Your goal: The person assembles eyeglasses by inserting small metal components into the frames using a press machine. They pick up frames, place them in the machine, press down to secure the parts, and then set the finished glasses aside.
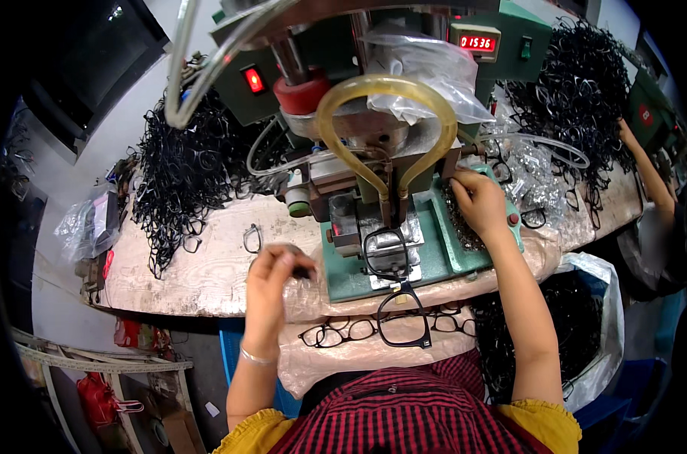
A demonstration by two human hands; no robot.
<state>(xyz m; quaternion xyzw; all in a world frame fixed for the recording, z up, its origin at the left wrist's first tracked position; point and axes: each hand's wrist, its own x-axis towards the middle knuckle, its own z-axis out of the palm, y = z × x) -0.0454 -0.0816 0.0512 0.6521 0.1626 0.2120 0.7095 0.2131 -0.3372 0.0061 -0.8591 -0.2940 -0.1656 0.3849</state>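
Black eyeglass frame (392,276) sits clamped on the metal jig (385,246) of the green press machine (404,227), one lens ring lying on the steel block and the other hanging off the front edge toward the person's lap. Left hand (275,280) is raised over the wooden bench (199,265), fingers pinched together on something small and dark; can't make out what it is. Right hand (476,200) is off to the right side of the machine base, fingers curled down into a pile of tiny dark parts (464,227), touching them, though I can't tell if it's actually gripping any.

More finished frames (343,331) lie in a row on the plastic sheet at the bench's near edge, just above the red checked apron. Big tangled heaps of black frames (184,166) sit on the bench to the left and right of the machine. A yellowish hose (389,113) loops over the press head. Another person's arm (646,166) reaches in at far right.
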